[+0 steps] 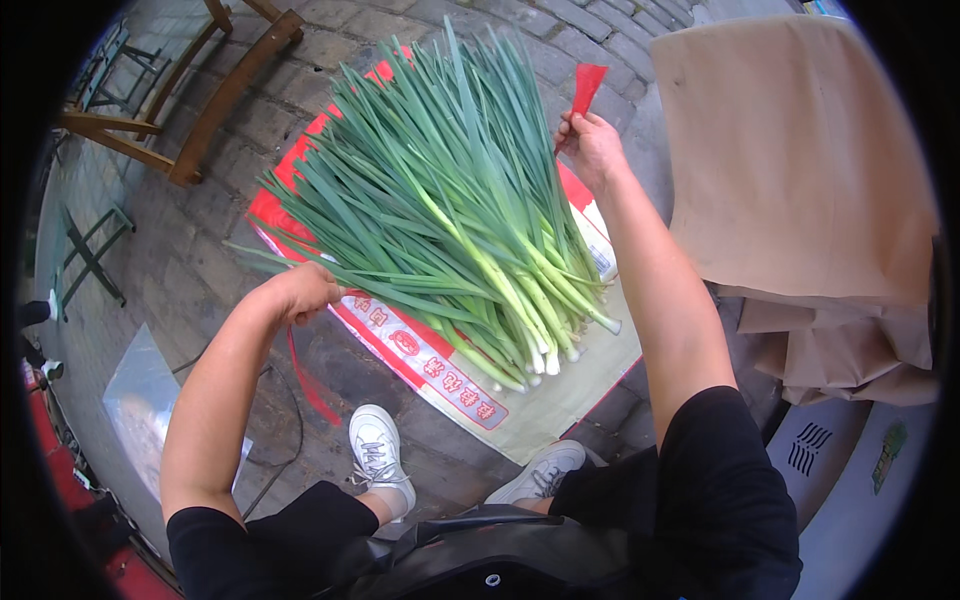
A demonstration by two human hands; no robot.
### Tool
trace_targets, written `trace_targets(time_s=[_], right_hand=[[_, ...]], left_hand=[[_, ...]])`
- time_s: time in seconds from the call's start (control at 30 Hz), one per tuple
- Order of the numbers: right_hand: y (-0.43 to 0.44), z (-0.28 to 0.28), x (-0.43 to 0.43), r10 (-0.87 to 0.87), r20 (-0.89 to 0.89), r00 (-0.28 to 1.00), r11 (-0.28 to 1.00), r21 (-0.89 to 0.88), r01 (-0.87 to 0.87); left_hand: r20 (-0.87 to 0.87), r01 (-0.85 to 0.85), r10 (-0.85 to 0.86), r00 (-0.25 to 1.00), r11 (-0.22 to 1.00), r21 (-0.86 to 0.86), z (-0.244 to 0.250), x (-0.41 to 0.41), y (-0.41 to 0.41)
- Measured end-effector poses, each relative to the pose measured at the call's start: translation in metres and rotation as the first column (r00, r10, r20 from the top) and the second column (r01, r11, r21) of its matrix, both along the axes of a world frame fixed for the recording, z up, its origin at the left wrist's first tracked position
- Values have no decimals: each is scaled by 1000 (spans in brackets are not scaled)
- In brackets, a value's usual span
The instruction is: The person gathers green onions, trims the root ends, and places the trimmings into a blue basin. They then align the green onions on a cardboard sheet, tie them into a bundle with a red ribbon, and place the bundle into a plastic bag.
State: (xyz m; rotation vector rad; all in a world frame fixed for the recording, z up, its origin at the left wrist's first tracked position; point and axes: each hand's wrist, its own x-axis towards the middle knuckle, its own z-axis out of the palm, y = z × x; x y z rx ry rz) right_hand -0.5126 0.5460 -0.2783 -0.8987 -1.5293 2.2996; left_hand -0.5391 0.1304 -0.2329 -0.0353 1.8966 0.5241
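A large heap of long green onions [450, 217] lies on a flattened red and white sack [592, 386], white root ends towards me and leaves fanned away. My left hand [304, 294], at the heap's near left side, pinches a red plastic strip, whose loose tail [307, 382] hangs below it. A short taut piece runs from that hand towards the onions. On the far right side, my right hand [589, 146] grips a red strip too, its flat end [589, 86] sticking up past the fingers. Whether both ends belong to one strip under the onions is hidden.
Brown cloth [795, 157] drapes over something on the right, above a white panel with vent slots [810, 450]. A wooden frame [232, 97] and a folding stool [90, 255] stand left. A clear plastic sheet [142, 412] and dark cable [300, 427] lie on the paving.
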Motion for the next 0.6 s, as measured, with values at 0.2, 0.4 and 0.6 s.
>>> trace_targets(time_s=[0.2,0.4,0.6], right_hand=[[-47,42,46,41,3,999,998,43,-41],[-114,59,78,72,34,997,987,141,-76],[-105,19,98,-622,-6,783,661,-540,521]], left_hand=[[-339,460,-408,848,884,85,76,49,107],[-90,-200,258,962,889,412,53,60,214],[229,-403,334,914,810,426,7,42,224]])
